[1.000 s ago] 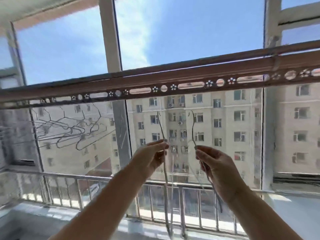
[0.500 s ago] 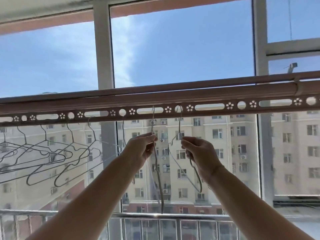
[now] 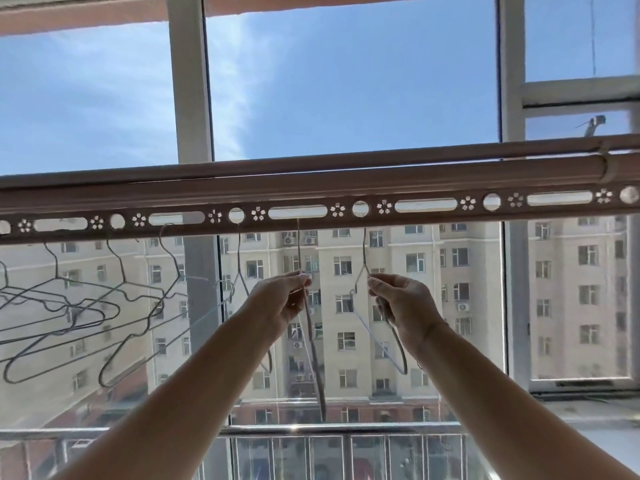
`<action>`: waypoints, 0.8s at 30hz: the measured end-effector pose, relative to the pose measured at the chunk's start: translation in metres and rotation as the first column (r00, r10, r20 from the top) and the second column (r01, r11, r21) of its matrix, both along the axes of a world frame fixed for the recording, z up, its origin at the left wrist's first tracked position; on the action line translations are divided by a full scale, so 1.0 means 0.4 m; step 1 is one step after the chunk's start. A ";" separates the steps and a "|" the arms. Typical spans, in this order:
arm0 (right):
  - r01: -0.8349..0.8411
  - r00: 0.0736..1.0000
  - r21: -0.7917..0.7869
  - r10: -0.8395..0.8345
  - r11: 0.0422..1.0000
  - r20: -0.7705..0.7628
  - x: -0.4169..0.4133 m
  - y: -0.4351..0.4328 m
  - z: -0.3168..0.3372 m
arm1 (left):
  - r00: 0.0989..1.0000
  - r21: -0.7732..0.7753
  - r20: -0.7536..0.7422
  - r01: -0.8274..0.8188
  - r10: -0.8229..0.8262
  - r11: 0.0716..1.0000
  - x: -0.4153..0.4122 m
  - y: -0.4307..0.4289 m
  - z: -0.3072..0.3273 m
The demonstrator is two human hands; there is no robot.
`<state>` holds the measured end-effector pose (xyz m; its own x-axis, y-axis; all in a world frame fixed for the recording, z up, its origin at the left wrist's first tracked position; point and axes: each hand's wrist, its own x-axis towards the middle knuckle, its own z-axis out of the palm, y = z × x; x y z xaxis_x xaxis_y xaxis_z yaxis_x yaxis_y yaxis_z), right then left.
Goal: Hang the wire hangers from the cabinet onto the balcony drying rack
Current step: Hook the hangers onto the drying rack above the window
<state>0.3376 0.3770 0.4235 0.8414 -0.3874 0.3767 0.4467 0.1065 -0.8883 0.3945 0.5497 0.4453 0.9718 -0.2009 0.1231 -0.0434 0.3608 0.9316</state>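
Note:
The brown drying rack bar (image 3: 311, 192) runs across the view, pierced with round holes, slots and flower cut-outs. My left hand (image 3: 280, 299) pinches the neck of a thin wire hanger (image 3: 313, 344) whose hook reaches up to a slot in the bar. My right hand (image 3: 401, 299) grips a second wire hanger (image 3: 363, 258), its hook rising to a round hole. Several wire hangers (image 3: 86, 306) hang from the bar on the left, and one more hanger (image 3: 239, 265) hangs just left of my left hand.
Behind the bar stand white window frames (image 3: 188, 81) and glass. A metal balcony railing (image 3: 311, 431) crosses below my arms. An apartment block (image 3: 346, 306) fills the distance. A window sill (image 3: 588, 410) sits at lower right.
Both hands have lifted their hangers upward; the hooks now reach the openings in the bar. The view has tilted up and shifted, showing more hung hangers at left.

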 end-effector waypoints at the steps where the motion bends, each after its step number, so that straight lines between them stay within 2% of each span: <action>1: 0.000 1.000 -0.001 0.000 1.000 0.000 0.001 -0.003 -0.005 | 1.000 0.005 0.011 0.000 0.000 1.000 0.002 0.001 -0.003; 10: -0.035 0.999 0.127 0.035 0.991 0.000 -0.022 -0.040 -0.064 | 0.999 0.033 0.011 -0.042 0.042 0.999 -0.018 0.044 -0.081; 14: 0.020 0.999 0.145 -0.013 0.989 -0.045 -0.058 -0.083 -0.138 | 0.996 0.072 0.043 -0.084 0.081 0.994 -0.048 0.065 -0.152; 16: 0.046 0.997 0.065 -0.041 0.997 -0.070 -0.085 -0.106 -0.193 | 0.994 0.108 0.032 -0.103 0.100 0.989 -0.068 0.064 -0.206; 18: 0.070 0.993 -0.089 -0.077 0.994 -0.090 -0.118 -0.133 -0.257 | 0.996 0.185 0.004 -0.093 0.094 0.978 -0.091 0.046 -0.270; 22: 0.068 0.984 -0.280 -0.111 0.958 -0.142 -0.194 -0.205 -0.372 | 0.996 0.329 -0.078 0.075 -0.052 0.941 -0.138 -0.026 -0.402; 24: 0.082 0.977 -0.333 -0.141 0.939 -0.157 -0.238 -0.244 -0.416 | 0.989 0.408 -0.062 0.145 -0.132 0.901 -0.158 -0.077 -0.453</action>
